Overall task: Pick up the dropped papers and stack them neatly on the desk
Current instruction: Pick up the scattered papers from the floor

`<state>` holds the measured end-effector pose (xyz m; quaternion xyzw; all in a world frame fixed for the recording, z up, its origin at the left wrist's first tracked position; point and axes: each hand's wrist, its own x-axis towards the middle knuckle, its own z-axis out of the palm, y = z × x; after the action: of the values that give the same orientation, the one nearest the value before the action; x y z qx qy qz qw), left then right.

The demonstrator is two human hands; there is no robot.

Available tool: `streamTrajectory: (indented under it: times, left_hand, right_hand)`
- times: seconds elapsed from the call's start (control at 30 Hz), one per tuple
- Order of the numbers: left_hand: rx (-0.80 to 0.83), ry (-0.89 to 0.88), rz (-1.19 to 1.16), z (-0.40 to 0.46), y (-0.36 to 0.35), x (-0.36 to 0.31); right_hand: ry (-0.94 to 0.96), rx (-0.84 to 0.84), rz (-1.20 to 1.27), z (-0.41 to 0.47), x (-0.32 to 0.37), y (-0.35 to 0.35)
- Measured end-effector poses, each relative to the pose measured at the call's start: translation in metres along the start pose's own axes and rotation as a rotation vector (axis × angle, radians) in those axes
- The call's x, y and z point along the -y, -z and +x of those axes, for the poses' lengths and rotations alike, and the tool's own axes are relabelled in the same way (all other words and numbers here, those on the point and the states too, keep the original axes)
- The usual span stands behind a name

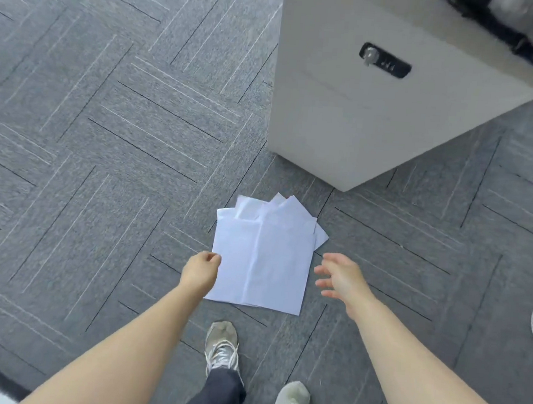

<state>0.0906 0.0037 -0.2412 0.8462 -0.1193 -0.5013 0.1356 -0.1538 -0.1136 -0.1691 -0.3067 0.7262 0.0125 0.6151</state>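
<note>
Low in the centre of the frame, a loose pile of white papers [262, 255] lies on the grey carpet floor [110, 145], fanned unevenly so that several corners poke out at the top. Just above it stands a pale cabinet [361, 113] with a lock. The person's left hand [201, 268] is at the pile's left edge, fingers curled together against the sheets, though whether it grips one cannot be told. The right hand [340, 279] hovers beside the right edge, fingers spread and holding nothing. Paper like this is probably light, floppy and slippery sheet on sheet, so squaring the pile from both side edges and lifting with a thumb on top seems safest.
</note>
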Motion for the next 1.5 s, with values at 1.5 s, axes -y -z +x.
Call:
streamTrajectory:
  times: [1.5]
  left_hand:
    - [0.179,-0.336,-0.433,0.194,-0.094,0.076]
  right_hand:
    - [0.16,0.05,0.503,0.282,-0.153,-0.136]
